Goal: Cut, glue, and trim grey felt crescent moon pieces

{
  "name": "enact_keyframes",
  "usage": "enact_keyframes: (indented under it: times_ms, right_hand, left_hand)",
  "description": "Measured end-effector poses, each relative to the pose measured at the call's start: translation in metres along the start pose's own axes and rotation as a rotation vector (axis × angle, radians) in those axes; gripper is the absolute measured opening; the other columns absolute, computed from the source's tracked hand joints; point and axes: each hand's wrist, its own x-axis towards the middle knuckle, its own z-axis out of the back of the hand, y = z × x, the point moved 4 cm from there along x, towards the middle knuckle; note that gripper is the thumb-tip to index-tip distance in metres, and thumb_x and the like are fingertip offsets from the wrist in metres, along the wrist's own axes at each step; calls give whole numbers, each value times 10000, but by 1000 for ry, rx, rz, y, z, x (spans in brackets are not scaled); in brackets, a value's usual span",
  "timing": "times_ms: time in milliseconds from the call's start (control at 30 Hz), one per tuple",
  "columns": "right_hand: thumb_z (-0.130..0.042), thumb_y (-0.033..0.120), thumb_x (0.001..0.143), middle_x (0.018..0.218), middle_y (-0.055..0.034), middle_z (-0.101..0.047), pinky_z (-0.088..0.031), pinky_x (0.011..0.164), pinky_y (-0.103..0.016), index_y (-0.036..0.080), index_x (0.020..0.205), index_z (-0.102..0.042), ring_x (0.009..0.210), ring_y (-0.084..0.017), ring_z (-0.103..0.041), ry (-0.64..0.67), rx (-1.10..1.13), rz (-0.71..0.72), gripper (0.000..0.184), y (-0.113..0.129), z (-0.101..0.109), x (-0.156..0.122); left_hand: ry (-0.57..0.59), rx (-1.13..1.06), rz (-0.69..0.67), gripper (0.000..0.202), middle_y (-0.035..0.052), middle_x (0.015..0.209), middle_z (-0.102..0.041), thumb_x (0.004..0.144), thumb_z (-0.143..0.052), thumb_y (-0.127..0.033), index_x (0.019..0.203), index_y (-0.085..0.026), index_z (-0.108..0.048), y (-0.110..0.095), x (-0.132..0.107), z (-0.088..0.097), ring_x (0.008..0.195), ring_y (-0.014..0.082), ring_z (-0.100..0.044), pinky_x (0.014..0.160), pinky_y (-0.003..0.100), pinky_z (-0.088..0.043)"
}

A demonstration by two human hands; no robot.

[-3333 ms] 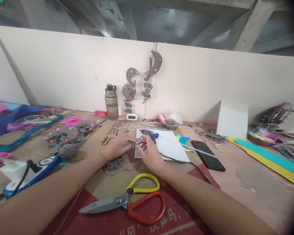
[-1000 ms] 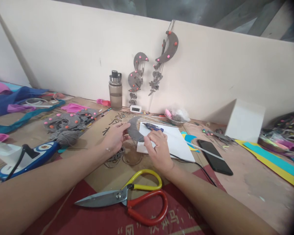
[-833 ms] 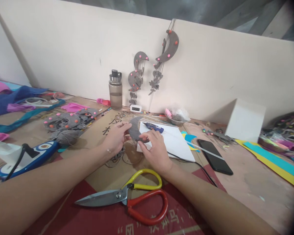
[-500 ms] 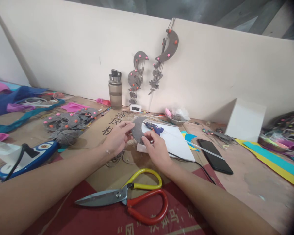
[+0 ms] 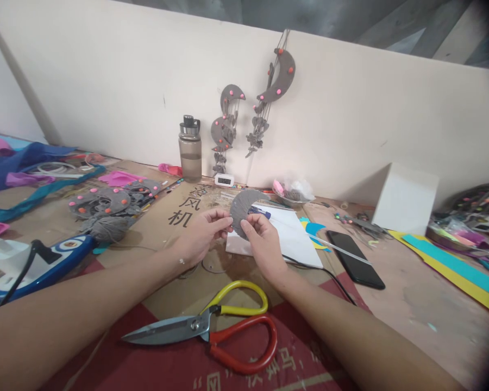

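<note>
A grey crescent point(image 5: 241, 207) with a ribbed, yarn-like surface is held up in front of me at the middle of the table. My right hand point(image 5: 264, 244) grips its lower right part, thumb on the near face. At its left edge, my left hand point(image 5: 204, 236) pinches with thumb and forefinger; whether yarn is also between those fingertips is too small to see. Behind the crescent lies a blue glue gun point(image 5: 261, 212), partly hidden, on white paper point(image 5: 287, 239). Scissors point(image 5: 195, 326) with yellow and red handles lie nearer to me.
A grey yarn ball point(image 5: 108, 228) and a blue power strip point(image 5: 44, 271) are at left. A bottle point(image 5: 190, 152) and small clock point(image 5: 224, 180) stand by the wall, where dotted crescent garlands point(image 5: 283, 76) hang. At right lie a phone point(image 5: 355, 259) and coloured sheets point(image 5: 452, 266).
The crescent has turned, showing more of its ribbed face, and shifted slightly up and right with both hands. My left fingertips have gone from its upper left to lower on its left edge.
</note>
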Motion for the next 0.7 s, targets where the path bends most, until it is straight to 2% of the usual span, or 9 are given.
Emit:
enact_keyframes:
  times_ms: [167,367,467,633,700]
  right_hand:
    - [-584,369,834,838,13,-551,-427,719,-292,218,956,-528,765,-148,-519,-23,-96,63,202,3,2,-2]
    - [-545,358,867,852,-1,-537,-418,719,-305,216,935,-512,758,-153,-500,-105,-210,168,161,15,6,-5]
    - [-568,371,853,895,-7,-530,-428,725,-304,221,996,-478,791,-157,-510,-136,-161,168,225,12,7,-5]
    - [-627,388,802,980,-34,-515,-432,822,-332,212,1064,-458,895,-178,-515,-299,-152,143,358,8,15,-1]
    - [-630,401,794,1034,-51,-533,-435,848,-336,207,1094,-471,923,-182,-526,-291,-121,119,392,8,16,1]
  left_hand:
    - [-77,-1,-14,244,-30,619,-557,603,-780,-265,707,-137,-600,-1,4,5,525,62,-490,533,196,-379]
    - [-189,48,-45,236,-40,620,-527,603,-743,-274,690,-146,-564,-4,6,12,505,60,-448,514,205,-346]
    - [-188,106,-82,203,-41,615,-518,626,-714,-272,690,-149,-565,-6,6,14,520,69,-442,524,214,-342]
    - [-149,244,-189,129,-25,666,-564,687,-665,-256,712,-156,-587,-10,8,17,588,92,-478,566,224,-371]
    - [-121,248,-203,129,-21,698,-585,706,-659,-265,738,-165,-584,-9,9,18,624,104,-508,597,233,-404]
